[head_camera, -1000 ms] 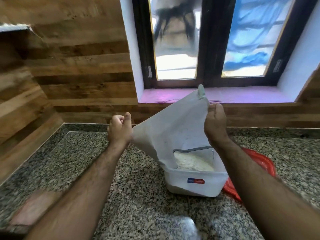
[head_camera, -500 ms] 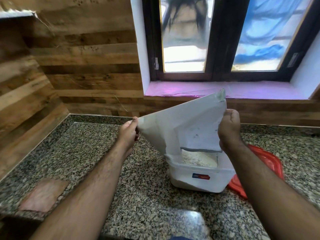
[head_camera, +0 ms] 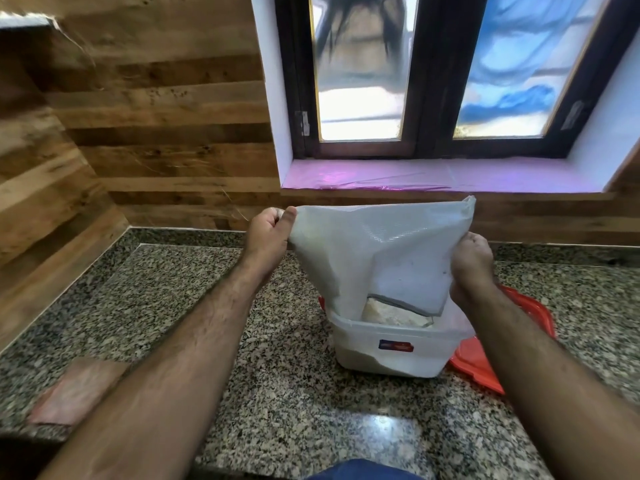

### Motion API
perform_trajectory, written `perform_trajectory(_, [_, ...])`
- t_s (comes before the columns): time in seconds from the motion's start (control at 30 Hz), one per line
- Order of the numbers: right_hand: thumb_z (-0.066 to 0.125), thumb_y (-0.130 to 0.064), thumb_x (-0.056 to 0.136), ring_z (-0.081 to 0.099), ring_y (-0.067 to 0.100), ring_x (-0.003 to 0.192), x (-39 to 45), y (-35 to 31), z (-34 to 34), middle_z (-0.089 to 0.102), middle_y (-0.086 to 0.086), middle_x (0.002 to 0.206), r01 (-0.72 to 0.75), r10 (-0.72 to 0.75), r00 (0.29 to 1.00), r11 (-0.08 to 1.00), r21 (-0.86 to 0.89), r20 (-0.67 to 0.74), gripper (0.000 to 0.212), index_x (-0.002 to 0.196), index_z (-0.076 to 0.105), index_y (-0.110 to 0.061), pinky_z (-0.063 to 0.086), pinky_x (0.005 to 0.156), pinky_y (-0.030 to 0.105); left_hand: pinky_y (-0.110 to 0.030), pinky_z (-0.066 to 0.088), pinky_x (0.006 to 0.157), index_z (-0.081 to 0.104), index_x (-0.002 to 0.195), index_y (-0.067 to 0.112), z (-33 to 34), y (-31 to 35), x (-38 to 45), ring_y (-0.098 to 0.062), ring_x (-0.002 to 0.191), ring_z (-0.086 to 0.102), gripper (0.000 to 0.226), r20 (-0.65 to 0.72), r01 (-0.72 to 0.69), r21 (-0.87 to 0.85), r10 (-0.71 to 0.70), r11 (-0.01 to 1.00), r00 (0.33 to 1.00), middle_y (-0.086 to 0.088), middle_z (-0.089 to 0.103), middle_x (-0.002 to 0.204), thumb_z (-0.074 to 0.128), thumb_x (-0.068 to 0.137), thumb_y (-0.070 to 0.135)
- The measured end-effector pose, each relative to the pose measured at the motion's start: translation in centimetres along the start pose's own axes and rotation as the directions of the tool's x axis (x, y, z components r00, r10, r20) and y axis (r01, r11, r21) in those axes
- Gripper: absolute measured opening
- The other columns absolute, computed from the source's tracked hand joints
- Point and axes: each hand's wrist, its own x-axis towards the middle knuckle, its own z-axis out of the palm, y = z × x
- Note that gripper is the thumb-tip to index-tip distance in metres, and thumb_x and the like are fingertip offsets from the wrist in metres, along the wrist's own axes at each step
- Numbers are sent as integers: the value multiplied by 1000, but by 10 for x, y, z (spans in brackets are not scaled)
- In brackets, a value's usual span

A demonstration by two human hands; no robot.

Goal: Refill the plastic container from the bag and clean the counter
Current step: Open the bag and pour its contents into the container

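A white plastic bag (head_camera: pixel 363 251) hangs upside down with its mouth inside a translucent plastic container (head_camera: pixel 388 355) on the granite counter (head_camera: pixel 194 306). My left hand (head_camera: pixel 266 237) pinches the bag's upper left corner. My right hand (head_camera: pixel 471 261) grips the bag's right edge. White powder (head_camera: pixel 391 315) shows in the container below the bag's mouth. The container carries a small red and blue label on its front wall.
A red lid (head_camera: pixel 485 362) lies under and to the right of the container. A pinkish cloth (head_camera: pixel 76 393) sits at the counter's front left. Wood-panelled walls close the back and left. A window with a pink sill (head_camera: pixel 415 174) is behind the counter.
My left hand has risen and pulled the bag's corner up and outward, so the bag hangs flatter and more upright over the container. The view has shifted slightly closer.
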Motion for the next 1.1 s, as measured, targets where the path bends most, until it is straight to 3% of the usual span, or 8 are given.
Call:
perform_trajectory(0.23, [54, -12, 104, 72, 10, 63, 0, -1, -14, 75, 4, 95, -72, 68, 997, 991, 111, 40, 18, 116, 67, -13, 52, 45, 21, -31, 49, 58, 64, 87, 9, 7, 21, 3, -12, 64, 56, 45, 35, -136, 182, 132, 974, 991, 0, 65, 75, 62, 105, 50])
perform_trajectory(0.37, [48, -35, 113, 70, 10, 69, -2, -11, -17, 71, 0, 87, -95, 99, 995, 975, 201, -8, 29, 100, 66, -16, 51, 46, 18, -44, 60, 60, 60, 83, 16, 11, 32, 1, -30, 68, 66, 52, 19, -200, 251, 201, 947, 979, -9, 70, 79, 59, 98, 65])
perform_trajectory(0.43, [40, -46, 114, 71, 9, 72, -3, -24, -15, 70, 1, 93, -32, 34, 999, 979, 200, -3, 38, 116, 63, -17, 54, 52, 21, -38, 50, 58, 57, 80, 15, 14, 38, -1, -20, 66, 57, 51, -12, -250, 286, 264, 925, 964, -7, 66, 77, 59, 101, 62])
perform_trajectory(0.53, [44, -54, 108, 67, 23, 113, 0, -39, -9, 66, 7, 127, 211, -212, 977, 977, -26, -34, 44, 139, 51, -24, 60, 87, 39, -31, 37, 56, 57, 80, 13, 19, 48, -1, -14, 65, 48, 53, -47, -288, 304, 317, 908, 947, -5, 60, 74, 59, 102, 61])
perform_trajectory(0.67, [55, -42, 107, 44, 28, 144, 1, -54, -1, 49, 12, 157, 612, -629, 759, 602, -512, 167, 52, 151, 51, -16, 33, 117, 39, -29, 34, 55, 55, 76, 11, 27, 57, -2, -14, 64, 46, 56, -60, -308, 253, 333, 917, 941, -3, 55, 71, 60, 102, 59])
perform_trajectory(0.8, [41, -60, 102, 56, 27, 136, 2, -69, 13, 66, 6, 145, 776, -569, 605, 267, -571, 557, 60, 138, 67, -18, 23, 124, 63, -29, 36, 54, 53, 73, 8, 34, 67, -2, -12, 61, 44, 62, -3, -332, 142, 336, 932, 942, 0, 51, 68, 59, 97, 66])
perform_trajectory(0.93, [42, -71, 98, 62, 22, 120, -6, -76, 25, 71, 1, 135, 818, -374, 575, 230, -528, 728, 68, 136, 68, -21, 42, 113, 62, -26, 31, 50, 49, 69, 17, 39, 76, 0, -4, 55, 37, 53, 23, -355, 105, 354, 929, 935, 6, 45, 63, 62, 98, 60])
perform_trajectory(1.1, [64, -34, 103, 62, 17, 91, -4, -70, 28, 67, -10, 95, 859, -498, 509, 246, -449, 702, 16, 104, 71, -20, 56, 91, 55, -23, 26, 47, 39, 61, 26, 46, 78, -5, -3, 52, 30, 57, -56, -338, -20, 336, 941, 940, 8, 37, 58, 65, 84, 72])
